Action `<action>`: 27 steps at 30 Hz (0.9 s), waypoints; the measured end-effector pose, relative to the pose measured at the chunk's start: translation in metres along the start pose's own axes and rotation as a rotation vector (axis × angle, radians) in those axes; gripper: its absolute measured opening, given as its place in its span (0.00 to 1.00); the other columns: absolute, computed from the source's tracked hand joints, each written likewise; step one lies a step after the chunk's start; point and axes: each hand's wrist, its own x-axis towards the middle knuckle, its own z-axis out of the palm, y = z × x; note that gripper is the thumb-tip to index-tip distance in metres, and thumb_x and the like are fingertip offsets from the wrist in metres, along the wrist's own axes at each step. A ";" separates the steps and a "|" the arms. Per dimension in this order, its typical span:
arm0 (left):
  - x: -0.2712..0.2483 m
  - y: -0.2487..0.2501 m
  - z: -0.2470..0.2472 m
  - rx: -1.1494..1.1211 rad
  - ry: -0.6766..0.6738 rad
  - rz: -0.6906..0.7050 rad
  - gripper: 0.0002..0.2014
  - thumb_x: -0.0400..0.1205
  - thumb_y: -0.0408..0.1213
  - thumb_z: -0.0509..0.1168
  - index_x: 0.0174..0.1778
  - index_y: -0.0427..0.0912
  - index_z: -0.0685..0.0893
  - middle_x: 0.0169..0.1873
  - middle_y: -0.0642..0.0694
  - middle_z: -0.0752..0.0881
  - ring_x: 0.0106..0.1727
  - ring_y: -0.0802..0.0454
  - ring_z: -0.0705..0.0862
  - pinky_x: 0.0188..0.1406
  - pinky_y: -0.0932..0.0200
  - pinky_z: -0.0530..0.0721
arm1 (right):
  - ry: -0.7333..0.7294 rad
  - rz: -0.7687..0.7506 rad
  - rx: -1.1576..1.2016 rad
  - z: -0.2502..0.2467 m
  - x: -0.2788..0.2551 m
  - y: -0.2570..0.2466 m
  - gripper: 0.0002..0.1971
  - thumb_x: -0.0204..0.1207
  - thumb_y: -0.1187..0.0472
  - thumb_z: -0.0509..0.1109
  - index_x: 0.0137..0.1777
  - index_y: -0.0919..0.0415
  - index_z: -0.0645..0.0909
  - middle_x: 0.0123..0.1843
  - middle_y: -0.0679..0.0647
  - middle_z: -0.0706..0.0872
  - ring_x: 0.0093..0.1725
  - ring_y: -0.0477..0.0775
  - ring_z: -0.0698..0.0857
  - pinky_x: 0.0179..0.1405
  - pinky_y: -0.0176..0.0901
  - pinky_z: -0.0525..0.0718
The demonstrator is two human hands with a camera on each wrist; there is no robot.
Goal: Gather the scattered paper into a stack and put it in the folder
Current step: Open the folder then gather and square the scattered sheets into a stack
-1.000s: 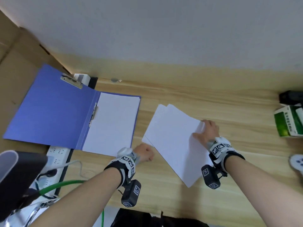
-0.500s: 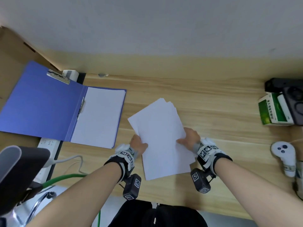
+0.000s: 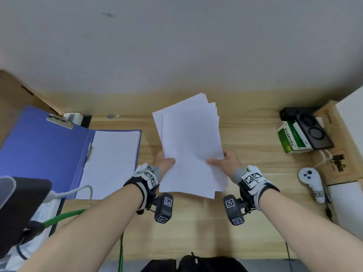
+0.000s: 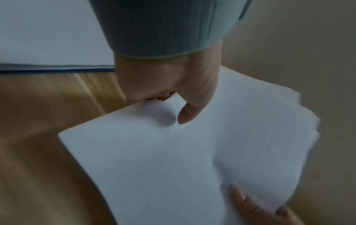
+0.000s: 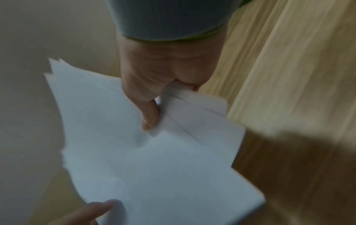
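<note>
Gripping paper stack, long axis fwd

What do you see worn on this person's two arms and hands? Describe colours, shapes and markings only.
Both forearms are bare. The left hand and right hand each wear a black-and-white wrist strap bearing square black-and-white coded tags. A dark boxy camera module, also tagged, hangs under each wrist. The wrist views show a ribbed grey-green cuff with a pale green edge.
</note>
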 end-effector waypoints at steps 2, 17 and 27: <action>-0.008 0.025 -0.010 -0.097 0.045 0.091 0.18 0.75 0.24 0.64 0.62 0.37 0.80 0.53 0.41 0.85 0.50 0.44 0.84 0.48 0.54 0.82 | 0.036 -0.040 0.017 -0.002 0.000 -0.016 0.11 0.67 0.71 0.82 0.48 0.63 0.87 0.44 0.55 0.91 0.42 0.57 0.89 0.42 0.48 0.89; -0.030 0.039 -0.035 -0.206 0.005 0.347 0.14 0.71 0.22 0.70 0.52 0.34 0.87 0.42 0.46 0.87 0.43 0.52 0.86 0.34 0.67 0.82 | 0.094 -0.138 0.199 0.034 -0.015 -0.060 0.20 0.64 0.68 0.84 0.56 0.56 0.87 0.50 0.53 0.93 0.49 0.51 0.91 0.42 0.42 0.86; -0.020 0.016 -0.048 -0.211 0.050 0.274 0.09 0.71 0.25 0.68 0.44 0.39 0.85 0.36 0.50 0.87 0.38 0.54 0.86 0.33 0.64 0.83 | 0.060 -0.031 0.187 0.059 -0.009 -0.049 0.15 0.63 0.70 0.84 0.49 0.61 0.88 0.48 0.56 0.93 0.47 0.57 0.91 0.45 0.47 0.87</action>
